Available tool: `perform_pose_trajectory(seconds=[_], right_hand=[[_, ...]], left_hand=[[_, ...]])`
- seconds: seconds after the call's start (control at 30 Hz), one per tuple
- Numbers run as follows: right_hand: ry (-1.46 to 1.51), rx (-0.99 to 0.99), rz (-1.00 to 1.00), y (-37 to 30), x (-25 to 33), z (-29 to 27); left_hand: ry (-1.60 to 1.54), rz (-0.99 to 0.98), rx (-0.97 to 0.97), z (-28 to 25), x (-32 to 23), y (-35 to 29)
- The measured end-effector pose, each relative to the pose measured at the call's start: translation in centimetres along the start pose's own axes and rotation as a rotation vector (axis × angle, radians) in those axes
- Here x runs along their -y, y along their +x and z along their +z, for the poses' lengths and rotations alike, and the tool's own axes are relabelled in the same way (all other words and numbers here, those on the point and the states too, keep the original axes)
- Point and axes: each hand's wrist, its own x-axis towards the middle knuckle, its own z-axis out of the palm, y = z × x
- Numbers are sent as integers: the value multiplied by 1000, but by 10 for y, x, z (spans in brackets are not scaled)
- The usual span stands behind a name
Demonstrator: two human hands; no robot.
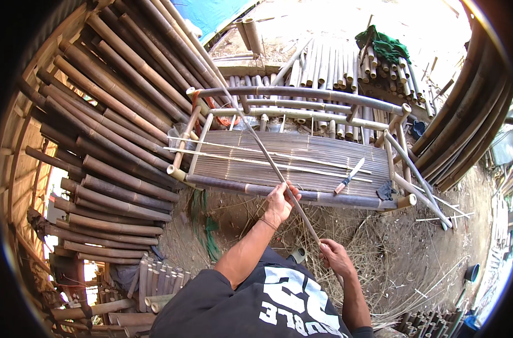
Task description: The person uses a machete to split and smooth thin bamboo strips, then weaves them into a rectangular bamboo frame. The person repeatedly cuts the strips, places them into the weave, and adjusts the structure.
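A long, thin bamboo strip (260, 145) runs slantwise from the upper left, over the bench, down toward my body. My left hand (280, 204) is closed around it in front of the bench's near rail. Lower and to the right, my right hand (336, 260) grips the same strip near its lower end. Beyond my hands stands a bamboo bench (245, 185) with a slatted seat. On the seat lie a knife (352, 174) with a pale blade and wooden handle, and thin pale bamboo strips (234, 158).
Stacked bamboo poles (127, 197) fill the left side. Behind the bench are cut poles (324, 65) and a green cloth (384, 46). Long bent poles (464, 112) stand at the right. Bamboo shavings (363, 236) litter the ground. A dark cloth (386, 191) lies on the bench's right end.
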Motion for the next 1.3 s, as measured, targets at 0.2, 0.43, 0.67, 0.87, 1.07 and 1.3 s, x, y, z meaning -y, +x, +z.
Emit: perform_pose_trajectory(seconds=[0.2, 0.43, 0.67, 0.87, 1.07, 1.3], right_hand=[[-292, -141, -162, 30, -15, 8], [-223, -209, -434, 116, 183, 35], [-221, -52, -505, 188, 243, 78], [-726, -437, -741, 229, 216, 91], [-1077, -611, 81, 266, 84, -25], [22, -41, -489, 283, 357, 81]], left_hand=[[340, 35, 104, 14, -60, -4], [455, -52, 425, 49, -48, -60], [373, -151, 543, 24, -90, -56], [380, -192, 484, 10, -148, -43], [555, -263, 543, 19, -192, -37], [488, -443, 635, 1, -188, -36]])
